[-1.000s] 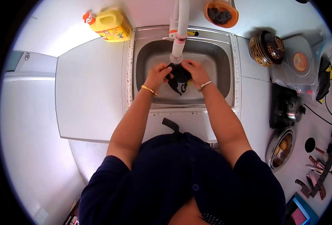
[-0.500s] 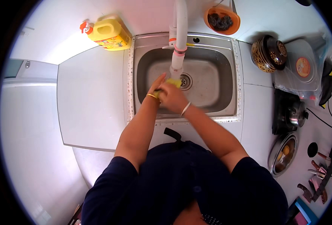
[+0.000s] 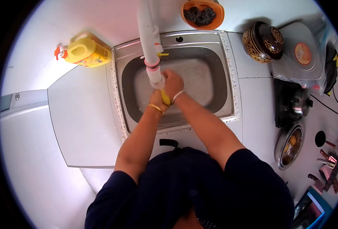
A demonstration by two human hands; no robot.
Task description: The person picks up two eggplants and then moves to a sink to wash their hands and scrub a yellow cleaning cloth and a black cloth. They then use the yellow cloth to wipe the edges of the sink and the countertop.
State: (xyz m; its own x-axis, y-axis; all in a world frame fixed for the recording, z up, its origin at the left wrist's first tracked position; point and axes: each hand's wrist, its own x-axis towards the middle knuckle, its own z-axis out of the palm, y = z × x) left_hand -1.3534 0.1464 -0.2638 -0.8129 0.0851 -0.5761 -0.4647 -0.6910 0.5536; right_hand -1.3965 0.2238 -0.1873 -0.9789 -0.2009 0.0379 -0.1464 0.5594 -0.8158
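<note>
in the head view, over the sink, both hands are close together under the white faucet, r hand a bit blurred & further in than l hand. yellow soft piece is btwn them, against l hand & next to r wrist. grip: r fingers look curled, but can't tell if they're on anything; l fingers mostly hidden, so can't tell if that grip is closed on the yellow piece. yellow jug w/ red pump stands l of sink, by the tabletop. orange bowl w/ dark scourers is behind; brown lidded pot to the r.
</note>
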